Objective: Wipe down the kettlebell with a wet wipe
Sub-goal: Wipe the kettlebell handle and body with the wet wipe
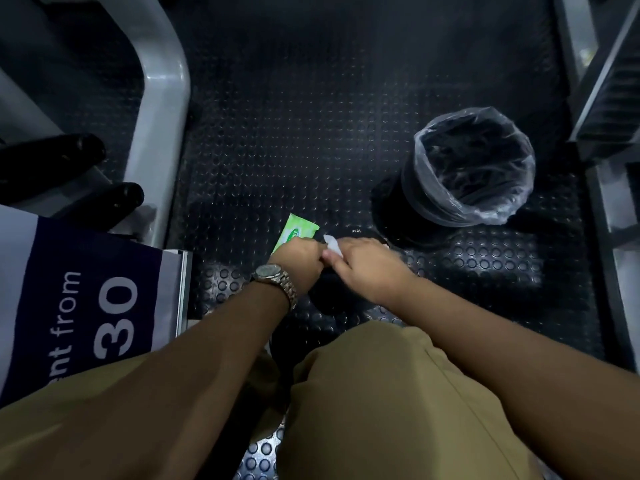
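Kettlebell (355,233) under right hand (367,268) fingers pinching wet wipe (333,245); left hand (301,259) grip unclear

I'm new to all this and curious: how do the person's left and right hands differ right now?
The left hand wears a metal wristwatch; the right hand has a bare wrist. The right hand pinches a white wet wipe; the left hand is curled like a fist, and what it grips, if anything, is hidden. Both hands meet low over the dark kettlebell on the studded floor.
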